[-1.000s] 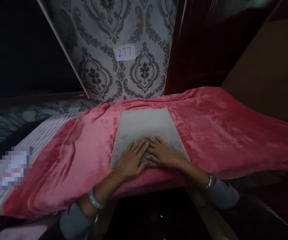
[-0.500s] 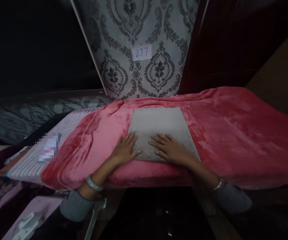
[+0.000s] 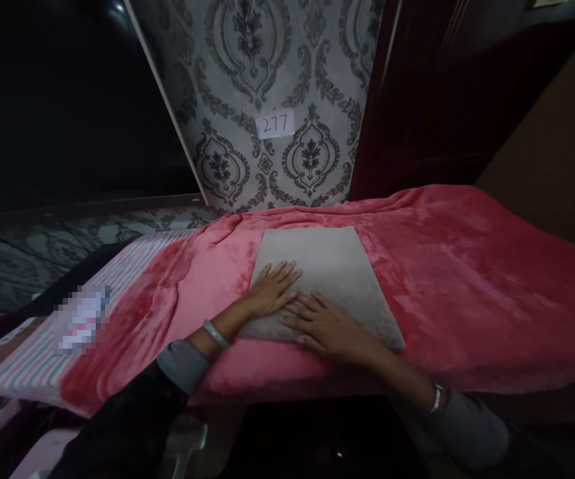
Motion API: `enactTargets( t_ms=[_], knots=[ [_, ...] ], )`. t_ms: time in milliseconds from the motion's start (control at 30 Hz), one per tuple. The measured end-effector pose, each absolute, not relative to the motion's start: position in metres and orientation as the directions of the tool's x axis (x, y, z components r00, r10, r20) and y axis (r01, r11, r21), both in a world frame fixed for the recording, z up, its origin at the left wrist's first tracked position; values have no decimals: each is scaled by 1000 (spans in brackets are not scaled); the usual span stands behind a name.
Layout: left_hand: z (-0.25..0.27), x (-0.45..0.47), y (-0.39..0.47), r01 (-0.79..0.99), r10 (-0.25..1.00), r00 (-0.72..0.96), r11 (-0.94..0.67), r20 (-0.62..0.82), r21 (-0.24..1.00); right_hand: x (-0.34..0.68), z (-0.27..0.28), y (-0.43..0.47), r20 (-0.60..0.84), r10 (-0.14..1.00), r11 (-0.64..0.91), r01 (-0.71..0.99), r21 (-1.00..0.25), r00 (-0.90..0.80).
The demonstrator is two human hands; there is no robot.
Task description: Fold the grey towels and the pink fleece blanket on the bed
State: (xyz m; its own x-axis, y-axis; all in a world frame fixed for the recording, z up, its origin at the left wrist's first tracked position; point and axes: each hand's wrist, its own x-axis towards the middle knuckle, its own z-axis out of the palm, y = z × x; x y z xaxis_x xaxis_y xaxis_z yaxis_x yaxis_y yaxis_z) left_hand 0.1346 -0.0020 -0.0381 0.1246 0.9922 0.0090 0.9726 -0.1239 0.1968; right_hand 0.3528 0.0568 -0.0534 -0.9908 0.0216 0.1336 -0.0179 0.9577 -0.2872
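A flat grey rectangular piece that looks like cloth or a soft mat (image 3: 322, 256) lies on a pink-red plush blanket (image 3: 466, 286). My left hand (image 3: 272, 289) rests palm down on its left part, fingers stretched out. Close beside it, my right hand (image 3: 330, 329) lies flat over the near edge, fingers spread and pointing left. The fingertips of my right hand come close to my left thumb. Neither hand grips anything.
A striped cloth (image 3: 28, 362) shows past the blanket at the left, with a blurred-out item (image 3: 82, 320) on it. Behind stand a patterned wall (image 3: 262, 86) with a paper marked 277 (image 3: 276, 124), a large dark screen (image 3: 68, 100) and a dark red panel (image 3: 417, 100).
My left hand has slid right and farther onto the grey piece, nearer my right hand. My right hand has moved slightly toward the near edge. The camera view has shifted a little.
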Motion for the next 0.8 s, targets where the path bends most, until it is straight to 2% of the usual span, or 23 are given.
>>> enactTargets(
  t_ms=[100, 233, 333, 367, 433, 500, 567, 800],
  knots=[
    [-41, 112, 11, 989, 997, 78, -76, -11, 127, 355, -53, 57, 128, 31, 949, -11, -315, -991],
    [-28, 75, 32, 977, 976, -201, 206, -88, 53, 355, -48, 56, 103, 48, 940, 10, -341, -993],
    [-17, 69, 51, 939, 939, -343, 343, -29, 8, 354, -46, 55, 95, 53, 934, 16, -356, -994],
    [-15, 72, 57, 944, 944, -331, 331, 7, 8, 354, -46, 54, 98, 53, 931, 14, -364, -994],
    [-16, 82, 68, 980, 980, -198, 197, 29, 36, 354, -45, 54, 102, 53, 923, 10, -384, -993],
    [-20, 92, 77, 996, 1000, -16, 18, -26, 92, 354, -45, 55, 93, 48, 913, 6, -408, -994],
    [-26, 94, 87, 990, 995, 58, -46, -80, 136, 354, -44, 56, 90, 44, 900, 1, -435, -995],
    [-34, 64, 126, 978, 980, -186, 191, -65, 82, 354, -41, 56, 90, 57, 866, 4, -499, -994]
  ],
)
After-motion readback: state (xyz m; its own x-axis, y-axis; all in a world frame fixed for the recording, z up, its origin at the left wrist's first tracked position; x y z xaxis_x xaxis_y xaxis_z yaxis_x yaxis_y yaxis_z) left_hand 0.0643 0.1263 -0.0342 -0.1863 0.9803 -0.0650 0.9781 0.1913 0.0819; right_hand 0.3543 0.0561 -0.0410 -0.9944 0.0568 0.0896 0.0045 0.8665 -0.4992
